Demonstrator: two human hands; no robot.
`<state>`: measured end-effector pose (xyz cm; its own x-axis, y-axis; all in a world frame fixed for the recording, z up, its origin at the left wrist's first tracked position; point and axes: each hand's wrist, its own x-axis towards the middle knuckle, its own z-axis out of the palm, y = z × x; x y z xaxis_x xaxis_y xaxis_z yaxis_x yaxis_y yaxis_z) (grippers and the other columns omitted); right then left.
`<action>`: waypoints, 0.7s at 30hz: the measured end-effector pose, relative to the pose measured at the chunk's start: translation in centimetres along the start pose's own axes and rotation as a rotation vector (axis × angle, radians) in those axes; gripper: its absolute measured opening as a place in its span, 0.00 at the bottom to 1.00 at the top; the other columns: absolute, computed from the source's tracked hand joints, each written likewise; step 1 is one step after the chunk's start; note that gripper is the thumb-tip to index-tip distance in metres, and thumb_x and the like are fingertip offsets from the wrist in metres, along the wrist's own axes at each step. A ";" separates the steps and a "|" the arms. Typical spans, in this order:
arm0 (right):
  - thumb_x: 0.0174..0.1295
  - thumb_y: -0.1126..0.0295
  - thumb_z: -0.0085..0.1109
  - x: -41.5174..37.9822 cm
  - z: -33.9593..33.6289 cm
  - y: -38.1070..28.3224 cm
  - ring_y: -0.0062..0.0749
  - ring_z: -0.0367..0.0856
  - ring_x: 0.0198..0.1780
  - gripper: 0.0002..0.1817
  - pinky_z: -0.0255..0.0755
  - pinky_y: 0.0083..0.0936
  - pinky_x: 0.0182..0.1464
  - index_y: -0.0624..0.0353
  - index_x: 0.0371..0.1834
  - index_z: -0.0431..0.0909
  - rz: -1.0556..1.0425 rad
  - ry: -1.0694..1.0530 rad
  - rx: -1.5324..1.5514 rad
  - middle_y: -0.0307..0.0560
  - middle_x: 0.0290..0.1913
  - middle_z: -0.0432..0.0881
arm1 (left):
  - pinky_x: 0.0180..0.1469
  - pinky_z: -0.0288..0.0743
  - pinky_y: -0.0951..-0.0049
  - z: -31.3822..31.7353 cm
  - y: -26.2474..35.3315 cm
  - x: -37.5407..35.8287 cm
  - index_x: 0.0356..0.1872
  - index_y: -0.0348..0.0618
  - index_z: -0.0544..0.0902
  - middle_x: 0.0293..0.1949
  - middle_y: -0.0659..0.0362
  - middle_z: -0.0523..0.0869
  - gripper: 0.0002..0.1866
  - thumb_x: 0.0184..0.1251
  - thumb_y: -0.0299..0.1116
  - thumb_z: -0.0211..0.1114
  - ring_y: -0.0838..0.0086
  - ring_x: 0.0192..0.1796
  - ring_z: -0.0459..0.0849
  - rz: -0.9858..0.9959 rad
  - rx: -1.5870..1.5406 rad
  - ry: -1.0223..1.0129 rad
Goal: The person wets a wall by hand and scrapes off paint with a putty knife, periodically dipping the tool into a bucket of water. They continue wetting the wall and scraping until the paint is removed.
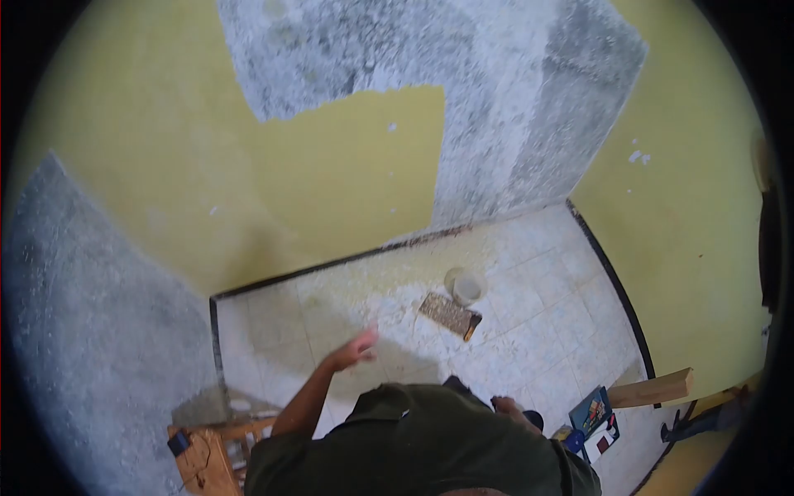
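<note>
My left hand (356, 349) is held out over the tiled floor, its fingers apart and slightly blurred, with nothing visible in it. Close to my body, beside my dark green shirt (422, 438), is my right hand (506, 405); its fingers are too small and partly hidden to show what they hold, if anything. Ahead of both hands stands a pale bucket (469, 288). Against it lies a speckled brown rectangular piece (449, 314) with a dark and orange end, strewn with pale flakes.
Flakes and dust cover the tiled floor (372, 293) along the yellow wall (351, 169), which has scraped grey-white patches (488, 91). A wooden chair or table (207, 463) stands at lower left. A wooden plank (653, 388), a dark blue box (590, 411) and another person's leg (703, 422) are at right.
</note>
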<state>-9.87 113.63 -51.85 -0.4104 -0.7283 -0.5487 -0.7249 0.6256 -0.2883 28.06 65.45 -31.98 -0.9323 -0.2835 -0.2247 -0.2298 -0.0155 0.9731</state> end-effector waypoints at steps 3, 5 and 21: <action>0.53 0.45 0.57 1.3 0.6 2.8 0.54 0.84 0.50 0.28 0.75 0.44 0.53 0.62 0.38 0.86 0.217 -0.034 0.263 0.65 0.41 0.85 | 0.75 0.49 0.49 1.6 20.9 -2.6 0.78 0.74 0.32 0.80 0.52 0.39 0.63 0.49 0.73 0.66 0.56 0.80 0.44 0.371 -0.966 0.044; 0.55 0.50 0.58 -0.5 -2.5 0.3 0.50 0.85 0.40 0.23 0.77 0.43 0.44 0.63 0.33 0.85 0.231 0.036 0.347 0.61 0.34 0.86 | 0.75 0.34 0.39 1.2 25.6 -2.1 0.78 0.68 0.33 0.80 0.52 0.35 0.63 0.49 0.75 0.63 0.54 0.81 0.36 0.627 -0.934 0.047; 0.55 0.53 0.61 9.5 -13.8 1.6 0.39 0.83 0.28 0.22 0.77 0.39 0.33 0.63 0.40 0.84 0.344 -0.008 0.513 0.52 0.32 0.85 | 0.76 0.28 0.43 0.3 29.8 15.8 0.79 0.58 0.39 0.80 0.52 0.40 0.59 0.54 0.78 0.54 0.56 0.81 0.35 0.658 -0.856 -0.060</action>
<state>-22.51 103.86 -46.71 -0.5681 -0.4598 -0.6826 -0.1923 0.8806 -0.4331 6.40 60.78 -6.53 -0.8189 -0.4340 0.3756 0.5710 -0.5486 0.6107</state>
